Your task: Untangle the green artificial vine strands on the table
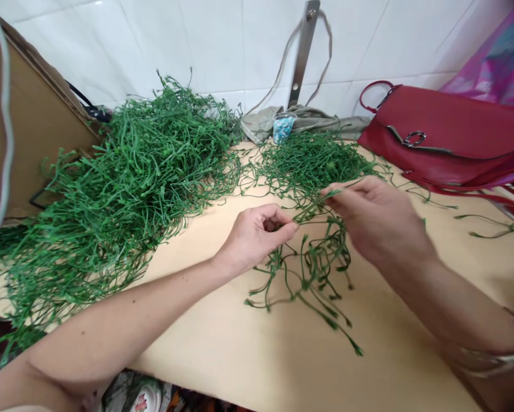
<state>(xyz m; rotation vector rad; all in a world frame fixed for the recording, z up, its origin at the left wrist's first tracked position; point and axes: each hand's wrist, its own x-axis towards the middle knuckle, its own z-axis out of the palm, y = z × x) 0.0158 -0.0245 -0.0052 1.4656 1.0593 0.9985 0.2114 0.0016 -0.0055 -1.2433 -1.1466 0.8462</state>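
Note:
My left hand (259, 232) is closed in a pinch on a small bunch of green plastic stems (310, 269) that hangs down onto the pale wooden table (261, 355). My right hand (374, 220) is closed too, its fingertips pinching one thin green stem (331, 194) just right of the left hand. A big heap of the same green stems (123, 183) lies to the left, and a smaller spread of stems (312, 160) lies behind the hands.
A red handbag (445, 137) rests at the back right under pink cloth (497, 63). A small cup of blue bits (283, 126) stands on grey cloth by the tiled wall. Brown cardboard (29, 120) leans at the left. Loose stems (492, 226) lie at the right.

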